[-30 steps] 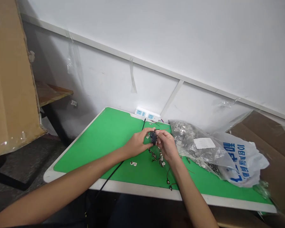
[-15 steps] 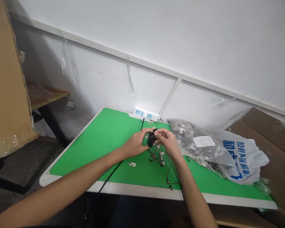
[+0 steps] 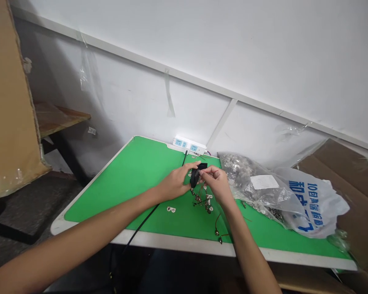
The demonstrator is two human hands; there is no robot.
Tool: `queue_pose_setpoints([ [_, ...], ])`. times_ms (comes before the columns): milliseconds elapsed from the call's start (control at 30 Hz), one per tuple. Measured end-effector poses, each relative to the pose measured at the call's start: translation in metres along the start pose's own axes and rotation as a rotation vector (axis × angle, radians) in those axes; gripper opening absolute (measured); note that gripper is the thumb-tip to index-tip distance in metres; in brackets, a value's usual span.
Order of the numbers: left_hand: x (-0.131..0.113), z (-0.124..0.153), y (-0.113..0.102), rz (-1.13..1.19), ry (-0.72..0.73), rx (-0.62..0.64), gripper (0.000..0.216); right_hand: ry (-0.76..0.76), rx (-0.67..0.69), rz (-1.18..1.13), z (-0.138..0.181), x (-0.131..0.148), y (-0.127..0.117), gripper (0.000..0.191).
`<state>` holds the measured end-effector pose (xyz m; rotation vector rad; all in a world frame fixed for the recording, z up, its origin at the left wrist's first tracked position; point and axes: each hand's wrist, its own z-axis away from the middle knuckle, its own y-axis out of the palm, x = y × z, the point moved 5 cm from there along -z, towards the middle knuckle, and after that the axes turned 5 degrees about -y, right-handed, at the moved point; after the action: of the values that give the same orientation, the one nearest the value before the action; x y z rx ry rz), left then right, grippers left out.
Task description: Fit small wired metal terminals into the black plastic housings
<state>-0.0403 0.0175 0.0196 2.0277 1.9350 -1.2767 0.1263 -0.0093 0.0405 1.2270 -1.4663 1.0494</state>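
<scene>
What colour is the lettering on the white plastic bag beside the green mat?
The lettering on the white plastic bag is blue; it shows best in the head view.

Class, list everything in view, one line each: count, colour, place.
green table: one, white-rimmed, under the hands.
power strip: one, white and blue, far edge.
metal-filled clear bag: one, silvery, right.
printed bag: one, white and blue, further right.
cardboard sheets: two, brown, both sides.
black cable: one, black, crossing the table.
wired terminals: several, metallic, below the hands.
black object: one, black, between the hands.
left hand: one, bare, gripping it.
right hand: one, bare, gripping it.
</scene>
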Motion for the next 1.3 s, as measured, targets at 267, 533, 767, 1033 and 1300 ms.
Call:
queue_pose_setpoints([
  [267,-0.011,-0.006,-0.008,-0.018,0.039,-0.032,0.06,0.17,0.022,-0.249,-0.001,-0.008,0.0,0.02],
  [533,-0.01,-0.008,-0.009,-0.051,0.027,-0.095,0.06,0.261,0.002,-0.291,0.0,-0.012,-0.002,0.035],
  [767,-0.007,-0.004,-0.004,-0.038,0.012,-0.088,0.059,0.229,-0.007,-0.234,-0.002,-0.02,-0.004,0.032],
  [1033,0.0,-0.003,0.0,-0.032,0.025,-0.065,0.061,0.203,-0.003,-0.259,-0.005,-0.029,-0.002,0.03],
  [1300,0.003,-0.004,-0.001,-0.014,-0.056,-0.057,0.06,0.211,0.023,-0.241,-0.007,-0.024,0.001,0.035],
])
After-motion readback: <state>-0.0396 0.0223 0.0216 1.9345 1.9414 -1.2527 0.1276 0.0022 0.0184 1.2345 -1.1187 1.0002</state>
